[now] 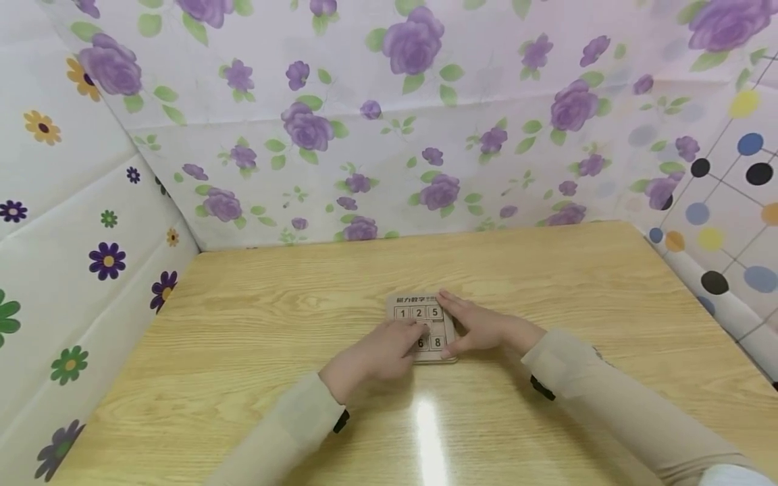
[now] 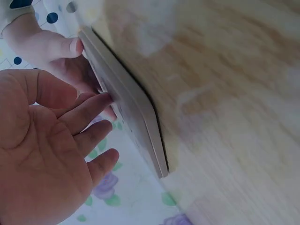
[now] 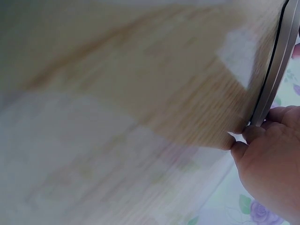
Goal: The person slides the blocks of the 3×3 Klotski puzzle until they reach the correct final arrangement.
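A sliding number puzzle (image 1: pixel 419 312) lies flat on the wooden table, its pale frame holding square numbered tiles. Tiles 1, 2 and 5 show in the top row; 6 and 8 show below. My left hand (image 1: pixel 378 352) reaches over its left side and covers some tiles. In the left wrist view, fingertips of that hand (image 2: pixel 49 145) touch the puzzle's face (image 2: pixel 133 105), the other fingers loosely extended. My right hand (image 1: pixel 483 327) holds the puzzle's right side between thumb and fingers. The right wrist view shows that hand (image 3: pixel 272 157) at the puzzle's edge (image 3: pixel 276 61).
The wooden table (image 1: pixel 273 290) extends around the puzzle on all sides. Behind it hangs a sheet with purple flowers (image 1: pixel 365 169). A daisy-patterned sheet (image 1: pixel 61 297) stands at the left, a dotted one (image 1: pixel 723 250) at the right.
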A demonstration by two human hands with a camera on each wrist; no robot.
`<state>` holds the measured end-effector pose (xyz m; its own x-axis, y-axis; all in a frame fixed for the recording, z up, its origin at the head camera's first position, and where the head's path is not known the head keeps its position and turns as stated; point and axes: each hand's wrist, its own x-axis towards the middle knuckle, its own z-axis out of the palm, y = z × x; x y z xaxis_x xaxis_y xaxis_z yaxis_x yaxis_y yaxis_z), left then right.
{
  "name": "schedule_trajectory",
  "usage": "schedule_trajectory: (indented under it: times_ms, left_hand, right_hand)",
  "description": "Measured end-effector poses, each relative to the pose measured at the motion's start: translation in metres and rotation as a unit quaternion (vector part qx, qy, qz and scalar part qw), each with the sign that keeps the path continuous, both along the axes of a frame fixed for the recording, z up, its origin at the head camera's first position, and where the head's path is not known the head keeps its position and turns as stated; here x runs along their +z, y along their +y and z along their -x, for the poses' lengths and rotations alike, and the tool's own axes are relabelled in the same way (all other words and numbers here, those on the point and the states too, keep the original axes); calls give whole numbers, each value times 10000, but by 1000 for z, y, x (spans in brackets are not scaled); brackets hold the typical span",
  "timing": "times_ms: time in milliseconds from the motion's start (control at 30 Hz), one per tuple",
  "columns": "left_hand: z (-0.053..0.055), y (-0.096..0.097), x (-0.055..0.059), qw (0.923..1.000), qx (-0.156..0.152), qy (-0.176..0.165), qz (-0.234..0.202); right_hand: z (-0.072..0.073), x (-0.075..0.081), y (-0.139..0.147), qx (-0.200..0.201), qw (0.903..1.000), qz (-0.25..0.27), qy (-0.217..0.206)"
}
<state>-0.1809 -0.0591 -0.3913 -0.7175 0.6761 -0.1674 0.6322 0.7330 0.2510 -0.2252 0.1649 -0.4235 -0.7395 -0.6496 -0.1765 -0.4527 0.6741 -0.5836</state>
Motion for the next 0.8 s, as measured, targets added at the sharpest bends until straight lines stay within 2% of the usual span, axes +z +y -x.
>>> schedule_trajectory:
  times_ms: [300,433,567,667,800]
  left_hand:
    - [1,11,-8,9999,-82,-91,-9]
    - [-1,2,-5,9998,-36,-18,-176]
    - [-5,-14,1,9993,282,117,-235]
    - [-7,-24,2,9987,486,55,-153]
    - [-8,-29,1,9988,480,-65,-81]
  right_hand:
    - [1,-3,0,-116,9999,-20,-126]
    - [1,-2,-1,-81,9999,-45,-91]
    - [0,0,-2,-93,9999,-79,-92]
    - [0,0,-1,-123,9999,-84,-87]
    - [-1,1,-2,-77,9999,-6,-77]
